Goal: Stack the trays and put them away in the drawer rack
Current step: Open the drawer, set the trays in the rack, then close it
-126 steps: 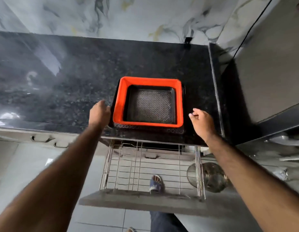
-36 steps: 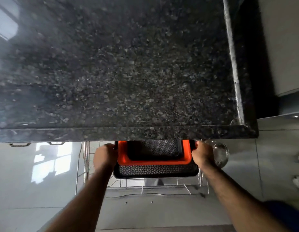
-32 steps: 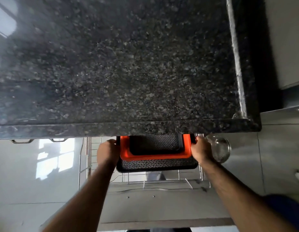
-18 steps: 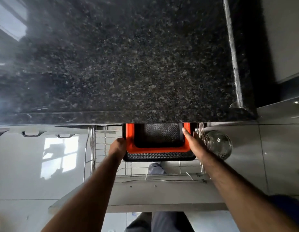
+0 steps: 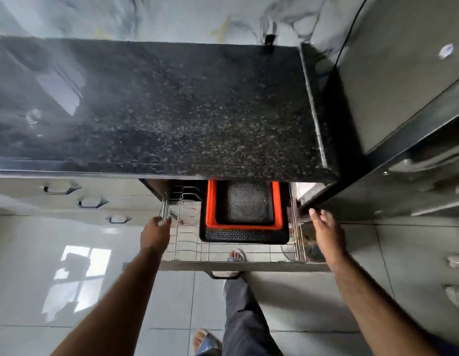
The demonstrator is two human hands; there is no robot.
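The stacked trays lie in the pulled-out wire drawer rack (image 5: 296,227) under the counter: a large black tray (image 5: 243,236) at the bottom, an orange tray (image 5: 210,204) in it, and a small black perforated tray (image 5: 245,202) on top. Their far ends are hidden under the counter edge. My left hand (image 5: 156,232) hovers at the rack's left rail, its fingers loosely curled and holding nothing. To the right of the rack, my right hand (image 5: 326,232) is spread open and clear of the trays.
The black granite counter (image 5: 159,106) overhangs the drawer. A dark appliance (image 5: 403,86) stands at the right. The drawer's front panel with a handle (image 5: 227,274) juts toward my legs. Closed drawers with handles (image 5: 92,202) are at the left. My sandalled feet stand on the glossy floor.
The tray stack went from the counter down into the drawer rack. Both hands have let go of it and drawn back to the rack's sides.
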